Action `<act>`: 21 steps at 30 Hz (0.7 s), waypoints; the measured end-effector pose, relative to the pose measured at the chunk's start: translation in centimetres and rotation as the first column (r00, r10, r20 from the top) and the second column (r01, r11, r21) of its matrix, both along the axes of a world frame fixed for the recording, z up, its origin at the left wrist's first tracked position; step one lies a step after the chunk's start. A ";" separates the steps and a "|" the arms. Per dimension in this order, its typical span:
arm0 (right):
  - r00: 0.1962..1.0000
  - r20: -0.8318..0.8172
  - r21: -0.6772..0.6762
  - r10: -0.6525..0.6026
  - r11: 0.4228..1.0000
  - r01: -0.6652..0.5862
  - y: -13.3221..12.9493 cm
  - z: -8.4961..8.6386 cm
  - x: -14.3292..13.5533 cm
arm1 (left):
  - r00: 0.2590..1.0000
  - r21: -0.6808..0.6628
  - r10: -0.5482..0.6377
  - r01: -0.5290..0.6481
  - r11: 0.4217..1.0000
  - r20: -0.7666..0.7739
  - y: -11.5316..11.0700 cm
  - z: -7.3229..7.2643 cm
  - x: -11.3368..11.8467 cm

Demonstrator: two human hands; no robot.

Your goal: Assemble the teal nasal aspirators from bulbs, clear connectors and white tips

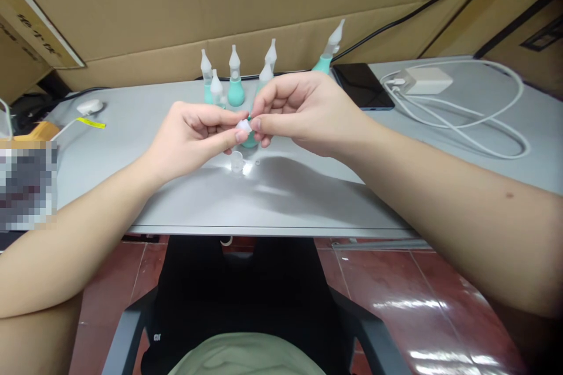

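Observation:
Over the grey desk, my left hand (197, 132) pinches a small white translucent piece (244, 126) between thumb and fingertips. From the other side, my right hand (303, 111) has its thumb and index finger closed at the same piece. Just behind and below it shows a teal bulb (250, 140), partly hidden by the fingers. A clear cup-like part (237, 162) lies on the desk under my hands, with a tiny ring (257, 162) beside it. Behind the hands stand several teal bulbs with white pointed tips, among them one upright bottle (236, 79).
At the back right a tilted teal-and-white bottle (329, 50) stands near a dark phone (363, 87). A white charger (426, 80) with looped cable is further right. A white round device (90, 106) lies at the left. The desk's front edge (272, 231) is near my lap.

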State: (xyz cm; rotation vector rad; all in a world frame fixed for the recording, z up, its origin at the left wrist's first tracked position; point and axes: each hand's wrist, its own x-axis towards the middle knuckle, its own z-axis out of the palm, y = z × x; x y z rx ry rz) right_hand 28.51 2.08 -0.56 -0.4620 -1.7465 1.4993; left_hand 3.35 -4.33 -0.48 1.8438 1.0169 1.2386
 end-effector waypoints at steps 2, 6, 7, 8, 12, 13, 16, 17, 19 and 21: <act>1.000 0.000 0.044 -0.028 0.999 0.028 -0.2 0.2 0.1 | 0.998 0.058 0.013 -0.010 0.998 -0.057 -0.1 0.0 -0.3; 0.997 0.047 0.184 -0.063 0.981 0.054 0.2 0.8 1.3 | 0.982 0.225 -0.009 0.052 0.973 -0.188 -0.2 0.9 -1.0; 0.995 0.090 0.212 -0.045 0.977 0.025 0.4 1.0 1.7 | 0.975 0.263 -0.033 0.091 0.960 -0.219 -0.2 1.2 -1.2; 0.989 0.147 0.227 -0.011 0.974 -0.023 0.6 1.0 2.1 | 0.968 0.297 -0.062 0.135 0.945 -0.244 -0.2 1.5 -1.5; 0.922 0.350 0.196 0.167 0.949 -0.246 1.4 0.8 3.2 | 0.930 0.384 -0.202 0.315 0.868 -0.307 0.1 2.1 -2.0; 0.907 0.376 0.200 0.189 0.939 -0.279 1.5 0.7 3.3 | 0.917 0.398 -0.241 0.360 0.844 -0.318 0.2 2.0 -2.0; 0.878 0.432 0.274 0.206 0.898 -0.345 1.3 0.5 3.2 | 0.876 0.388 -0.339 0.461 0.798 -0.342 0.3 2.0 -2.2; 0.871 0.452 0.313 0.194 0.879 -0.359 1.1 0.6 3.2 | 0.860 0.361 -0.358 0.484 0.797 -0.362 0.2 2.1 -2.3; 0.845 0.517 0.385 0.137 0.844 -0.373 0.5 0.9 3.1 | 0.819 0.293 -0.373 0.521 0.802 -0.436 0.0 2.4 -2.7; 0.809 0.586 0.445 0.055 0.813 -0.377 -0.2 1.4 3.0 | 0.764 0.219 -0.374 0.546 0.808 -0.526 -0.4 2.9 -3.1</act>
